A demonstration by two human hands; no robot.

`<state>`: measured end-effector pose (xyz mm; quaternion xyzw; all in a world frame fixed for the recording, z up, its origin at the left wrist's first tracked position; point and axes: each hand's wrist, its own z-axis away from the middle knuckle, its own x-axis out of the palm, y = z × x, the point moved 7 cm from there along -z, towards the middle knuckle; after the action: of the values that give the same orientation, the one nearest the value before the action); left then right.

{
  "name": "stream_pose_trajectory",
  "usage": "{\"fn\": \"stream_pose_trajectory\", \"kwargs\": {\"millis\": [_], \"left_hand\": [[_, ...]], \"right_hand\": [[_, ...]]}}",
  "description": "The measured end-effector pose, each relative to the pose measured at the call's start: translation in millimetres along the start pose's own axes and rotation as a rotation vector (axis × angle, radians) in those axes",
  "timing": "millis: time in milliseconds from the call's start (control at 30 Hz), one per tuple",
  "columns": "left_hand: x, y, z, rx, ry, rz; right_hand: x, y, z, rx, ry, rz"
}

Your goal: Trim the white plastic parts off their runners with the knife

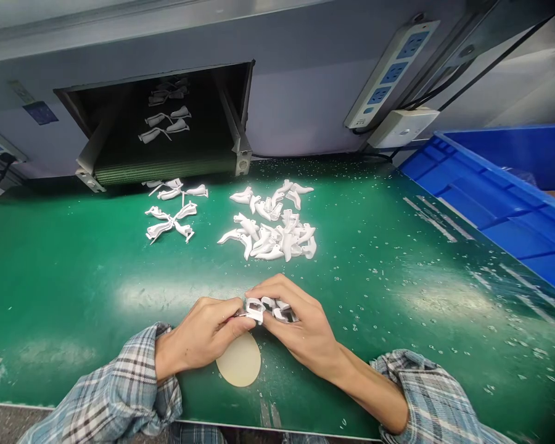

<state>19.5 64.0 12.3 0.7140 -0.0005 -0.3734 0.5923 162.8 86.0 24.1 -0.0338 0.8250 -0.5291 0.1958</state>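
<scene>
Both my hands meet low in the middle of the green table mat (74, 277). My right hand (300, 320) is closed around several small white plastic parts (271, 307). My left hand (203, 333) is pinched on a thin tool whose tip touches the leftmost white part (254, 310); the tool is mostly hidden in my fingers. A round beige disc (239, 364) lies on the mat just below my hands.
A loose pile of white plastic parts (272, 231) lies beyond my hands. Parts still on their sprues (171, 216) lie to its left, below a dark conveyor opening (166, 129). A blue bin (504, 197) stands at right; power strips (393, 71) are on the back wall.
</scene>
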Motion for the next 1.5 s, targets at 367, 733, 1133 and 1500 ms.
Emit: {"fn": "stream_pose_trajectory", "kwargs": {"millis": [367, 733, 1133, 1500], "left_hand": [[-21.9, -9, 7, -0.034, 0.366, 0.015], [-28.7, 11, 9, 0.123, 0.4, -0.684], [-24.1, 15, 7, 0.1, 0.345, -0.952], [-21.8, 16, 7, 0.122, 0.312, -0.953]], "right_hand": [[22, 30, 8, 0.446, -0.166, -0.259], [21, 34, 5, 0.644, -0.199, -0.452], [21, 33, 4, 0.679, -0.189, -0.473], [17, 33, 7, 0.674, -0.205, -0.368]]}}
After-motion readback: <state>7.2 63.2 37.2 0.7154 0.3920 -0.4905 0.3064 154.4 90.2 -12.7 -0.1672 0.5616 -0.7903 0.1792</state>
